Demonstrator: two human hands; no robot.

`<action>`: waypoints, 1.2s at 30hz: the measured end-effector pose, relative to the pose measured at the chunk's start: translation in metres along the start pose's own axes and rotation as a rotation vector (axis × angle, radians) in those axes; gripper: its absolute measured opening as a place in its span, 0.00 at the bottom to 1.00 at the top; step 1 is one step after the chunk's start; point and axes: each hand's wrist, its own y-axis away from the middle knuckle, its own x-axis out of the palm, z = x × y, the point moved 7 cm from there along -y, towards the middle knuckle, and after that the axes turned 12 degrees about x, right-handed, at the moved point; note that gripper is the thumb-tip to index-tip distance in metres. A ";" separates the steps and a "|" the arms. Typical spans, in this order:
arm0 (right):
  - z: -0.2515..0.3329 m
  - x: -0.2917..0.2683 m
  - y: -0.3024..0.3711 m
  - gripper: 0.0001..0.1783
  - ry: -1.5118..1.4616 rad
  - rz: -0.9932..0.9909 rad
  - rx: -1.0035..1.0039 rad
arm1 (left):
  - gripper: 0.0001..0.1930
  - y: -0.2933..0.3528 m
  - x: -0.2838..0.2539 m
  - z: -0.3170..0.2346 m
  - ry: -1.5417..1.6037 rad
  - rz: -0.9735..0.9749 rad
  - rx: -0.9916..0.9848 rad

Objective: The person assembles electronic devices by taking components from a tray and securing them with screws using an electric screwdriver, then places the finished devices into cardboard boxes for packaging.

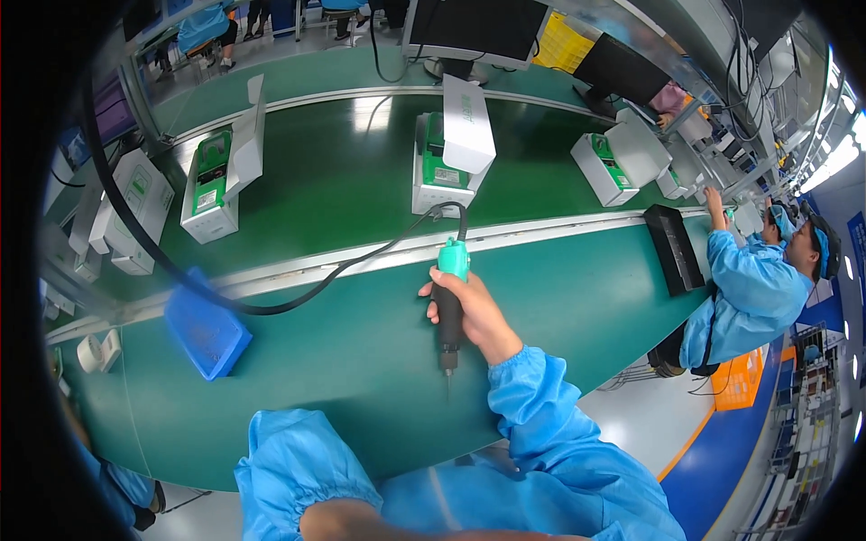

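My right hand [476, 311] is wrapped round the black grip of an electric screwdriver [450, 316], held above the green bench. The tool has a teal top with a black cable coming out of it, and its thin bit points down toward me. The left arm is bent back in its blue sleeve; of my left hand [347, 520] only a strip of skin beyond the cuff shows at the lower edge, its fingers out of sight. Nearest on that side lies a blue plastic tray [209, 326], left of the screwdriver.
Open white boxes [442, 194] holding green-and-black items stand along the dark green conveyor [325, 171]. A long black tray [673, 251] lies at right beside co-workers in blue [753, 288]. At left sits a white roll [93, 353]. The black cable [244, 307] arches across. Monitors [475, 34] stand behind.
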 end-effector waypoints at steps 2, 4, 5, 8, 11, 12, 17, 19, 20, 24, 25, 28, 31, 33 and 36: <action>0.001 0.003 0.000 0.19 0.006 0.005 -0.004 | 0.14 0.001 -0.002 0.001 -0.002 0.027 -0.029; 0.003 0.001 0.001 0.19 0.013 0.002 0.003 | 0.14 0.000 -0.003 0.002 0.015 0.084 -0.091; 0.003 0.001 0.002 0.19 0.022 -0.006 0.001 | 0.14 0.000 -0.003 0.003 0.024 0.113 -0.122; 0.005 0.001 0.003 0.19 0.016 -0.001 -0.003 | 0.14 -0.003 -0.006 0.003 0.065 0.224 -0.222; 0.003 0.000 0.003 0.19 0.014 0.002 0.000 | 0.14 -0.014 -0.009 0.005 0.115 0.369 -0.308; 0.003 -0.001 0.002 0.19 0.013 -0.006 -0.011 | 0.14 -0.021 -0.009 0.006 0.135 0.459 -0.348; 0.000 0.001 0.001 0.20 0.026 0.010 0.023 | 0.13 -0.033 -0.001 0.013 0.213 0.751 -0.465; -0.001 0.000 0.002 0.20 0.031 0.002 0.033 | 0.13 -0.033 0.004 0.012 0.225 0.765 -0.469; -0.001 -0.001 0.002 0.20 0.030 0.001 0.037 | 0.12 -0.033 0.006 0.013 0.151 0.715 -0.496; 0.002 0.000 0.003 0.20 0.047 0.024 0.037 | 0.10 -0.021 0.001 0.015 0.046 0.592 -0.338; 0.004 -0.001 0.001 0.20 0.053 0.032 0.037 | 0.10 -0.011 0.006 0.017 0.040 0.588 -0.338; 0.004 -0.004 0.001 0.20 0.061 0.028 0.048 | 0.10 -0.009 -0.007 0.011 -0.103 0.263 -0.229; 0.006 -0.001 0.006 0.19 0.056 0.053 0.067 | 0.10 -0.009 -0.007 0.012 0.005 0.429 -0.267; 0.006 0.000 0.009 0.19 0.065 0.063 0.070 | 0.09 -0.010 -0.003 0.013 0.009 0.410 -0.232; 0.001 0.003 0.010 0.19 0.058 0.132 0.088 | 0.10 -0.013 0.002 0.015 0.026 0.391 -0.179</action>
